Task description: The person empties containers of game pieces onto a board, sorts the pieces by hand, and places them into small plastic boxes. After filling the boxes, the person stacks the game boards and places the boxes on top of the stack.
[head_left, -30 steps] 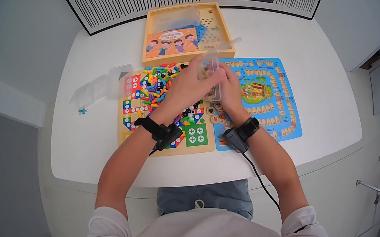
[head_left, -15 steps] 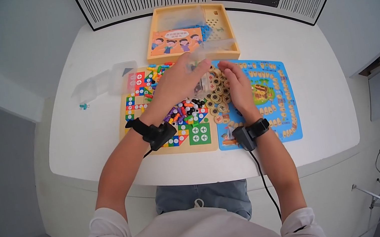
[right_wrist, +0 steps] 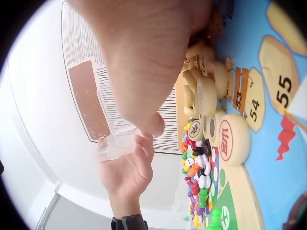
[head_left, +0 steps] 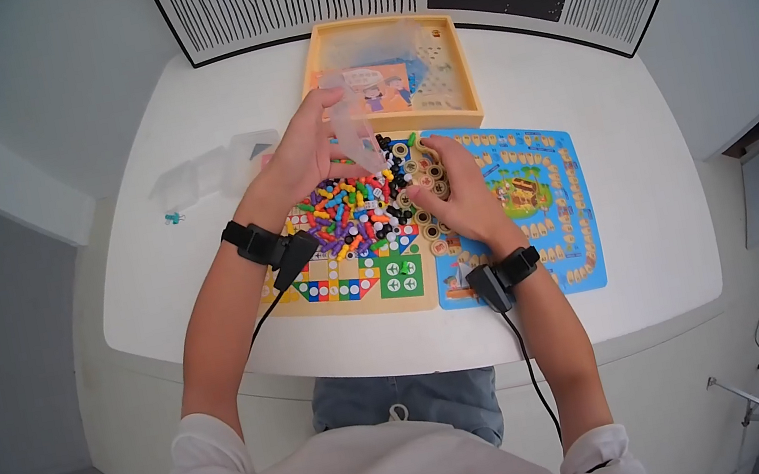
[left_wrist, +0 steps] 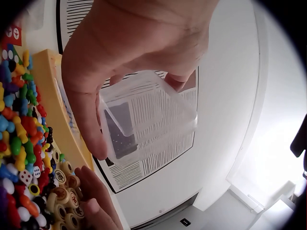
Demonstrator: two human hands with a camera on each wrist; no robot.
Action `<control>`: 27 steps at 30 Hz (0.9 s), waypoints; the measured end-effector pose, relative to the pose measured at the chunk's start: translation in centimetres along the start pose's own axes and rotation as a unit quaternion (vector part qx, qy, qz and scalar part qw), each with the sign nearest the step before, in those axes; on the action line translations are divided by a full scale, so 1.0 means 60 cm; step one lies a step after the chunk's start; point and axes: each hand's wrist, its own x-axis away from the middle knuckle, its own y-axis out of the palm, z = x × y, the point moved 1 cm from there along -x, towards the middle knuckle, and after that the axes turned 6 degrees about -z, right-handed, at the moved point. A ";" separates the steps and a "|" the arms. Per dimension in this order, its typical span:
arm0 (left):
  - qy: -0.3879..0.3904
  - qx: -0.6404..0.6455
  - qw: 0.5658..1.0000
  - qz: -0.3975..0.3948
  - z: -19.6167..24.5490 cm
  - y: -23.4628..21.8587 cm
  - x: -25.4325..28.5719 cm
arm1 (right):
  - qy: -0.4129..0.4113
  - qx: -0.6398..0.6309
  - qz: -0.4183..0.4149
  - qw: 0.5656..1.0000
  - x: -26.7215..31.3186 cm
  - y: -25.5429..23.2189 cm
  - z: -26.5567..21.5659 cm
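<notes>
My left hand [head_left: 297,158] grips a clear plastic box [left_wrist: 148,115] above the table, thumb on one side and fingers on the other. The box is tilted, and no pieces show inside it. Lower down, my right hand [head_left: 474,198] rests beside a heap of round wooden Chinese chess pieces [right_wrist: 233,141], with thumb and fingers spread around its right side. Left of that heap lies a pile of small colourful plastic pegs [head_left: 346,217], mixed with black and white pieces and dice [left_wrist: 25,177].
Under the piles are a ludo board [head_left: 402,277] and a blue numbered game board [head_left: 548,156]. At the back stands a shallow wooden box [head_left: 469,69] holding an orange booklet [head_left: 390,93]. More clear plastic containers [head_left: 197,178] lie at the left, near a small teal piece [head_left: 174,217].
Both hands were together around the clear box; the left hand has since lifted it away up and left. Chess pieces now lie heaped by the right hand, which has let go of the box.
</notes>
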 end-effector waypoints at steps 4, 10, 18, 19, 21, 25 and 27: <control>0.050 0.073 0.996 0.031 0.019 -0.017 -0.014 | -0.045 0.101 0.000 0.994 0.007 0.001 -0.005; 0.152 0.196 0.965 0.081 0.034 -0.080 -0.041 | -0.063 0.130 -0.013 0.990 0.010 0.002 -0.005; 0.171 0.276 0.944 0.065 0.068 -0.158 0.037 | -0.069 0.105 -0.020 0.992 0.007 0.007 0.007; 0.175 0.287 0.941 0.040 0.072 -0.164 0.055 | -0.068 0.106 -0.020 0.992 0.007 0.007 0.008; 0.178 0.296 0.938 0.018 0.074 -0.172 0.086 | -0.069 0.104 -0.022 0.992 0.008 0.006 0.008; 0.179 0.271 0.945 0.038 0.078 -0.225 0.150 | -0.074 0.112 -0.027 0.991 0.005 0.004 0.004; 0.190 0.246 0.950 0.025 0.086 -0.266 0.194 | -0.065 0.106 -0.026 0.992 0.005 0.002 0.002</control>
